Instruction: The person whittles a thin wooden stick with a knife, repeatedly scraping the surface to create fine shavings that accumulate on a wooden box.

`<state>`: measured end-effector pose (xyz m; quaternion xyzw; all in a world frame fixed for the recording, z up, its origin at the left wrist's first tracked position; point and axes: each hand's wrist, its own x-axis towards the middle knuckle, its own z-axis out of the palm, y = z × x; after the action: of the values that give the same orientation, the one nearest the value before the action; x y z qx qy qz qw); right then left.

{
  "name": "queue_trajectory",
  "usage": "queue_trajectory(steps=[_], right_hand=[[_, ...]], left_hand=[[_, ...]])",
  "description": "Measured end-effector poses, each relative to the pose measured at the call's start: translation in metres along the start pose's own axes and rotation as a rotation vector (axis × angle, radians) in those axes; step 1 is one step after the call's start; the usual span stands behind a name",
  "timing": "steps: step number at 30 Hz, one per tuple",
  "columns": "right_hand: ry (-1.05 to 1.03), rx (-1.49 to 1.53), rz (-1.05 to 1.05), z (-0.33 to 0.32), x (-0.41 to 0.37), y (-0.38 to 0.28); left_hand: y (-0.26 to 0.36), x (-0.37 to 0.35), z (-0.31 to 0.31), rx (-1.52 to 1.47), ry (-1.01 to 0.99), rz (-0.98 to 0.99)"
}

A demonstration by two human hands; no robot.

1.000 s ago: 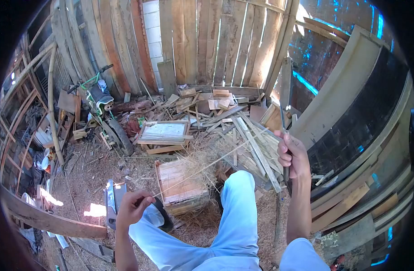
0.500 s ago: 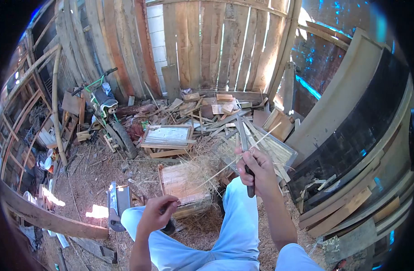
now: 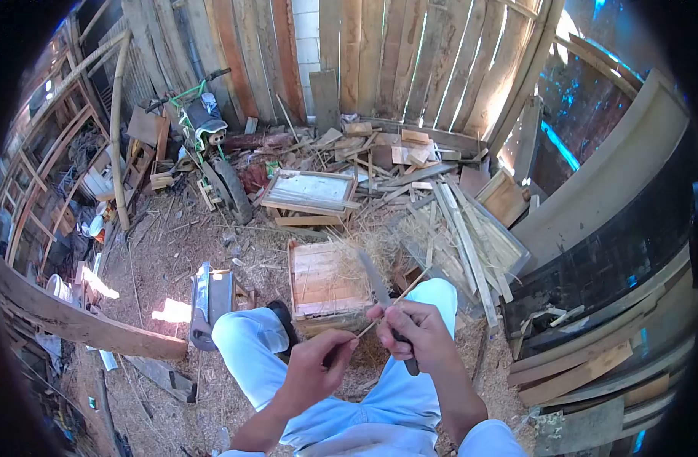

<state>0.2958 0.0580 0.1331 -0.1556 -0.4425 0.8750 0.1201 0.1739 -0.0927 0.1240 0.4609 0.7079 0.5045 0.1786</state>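
Bamboo sliver (image 3: 411,286) at lower centre of the frame: a thin pale strip slanting up to the right above the lap. From my station I see the left hand (image 3: 318,369) pinching its lower end between thumb and forefinger. The right hand (image 3: 411,333) is fisted round the dark handle of the knife (image 3: 373,278), whose blade points up and left. The strip appears to pass under the right thumb at the blade's base, though I cannot tell exactly where they touch.

I read this as paring the strip thin. To do it well, I would lay the edge at a shallow angle, let the thumb press the strip to the steel, and draw with the pinching hand rather than push the blade. The left fingers should stay behind the edge.

Just above the hands stands a wooden block (image 3: 326,282) with straw-like shavings (image 3: 379,247) beside it. A grey metal tool (image 3: 204,301) lies at centre left, and scrap boards (image 3: 410,164) are piled toward the top.
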Motion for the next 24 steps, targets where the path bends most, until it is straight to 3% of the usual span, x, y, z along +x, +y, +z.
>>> queue_trajectory(steps=[5,8,11,13,18,21,24], right_hand=[[0.031,0.008,0.024,-0.008,0.004,-0.006],[0.299,-0.102,-0.156,-0.034,0.023,-0.008],[0.42,0.051,-0.295,-0.06,0.033,-0.029],[0.339,-0.022,-0.236,-0.046,0.033,-0.022],[0.05,-0.129,0.103,0.004,0.024,0.027],[-0.041,-0.187,0.095,0.008,0.03,0.047],[0.048,-0.089,0.075,-0.001,0.032,0.034]], left_hand=[[0.0,-0.012,0.007,0.065,0.089,0.053],[-0.016,-0.017,0.006,0.084,0.112,0.078],[-0.03,-0.025,-0.005,0.071,0.13,-0.114],[-0.029,-0.022,-0.006,0.027,0.207,-0.2],[-0.033,-0.014,0.008,0.102,0.299,-0.079],[-0.034,-0.017,0.011,0.132,0.28,0.006],[-0.032,-0.021,0.01,0.168,0.284,0.045]])
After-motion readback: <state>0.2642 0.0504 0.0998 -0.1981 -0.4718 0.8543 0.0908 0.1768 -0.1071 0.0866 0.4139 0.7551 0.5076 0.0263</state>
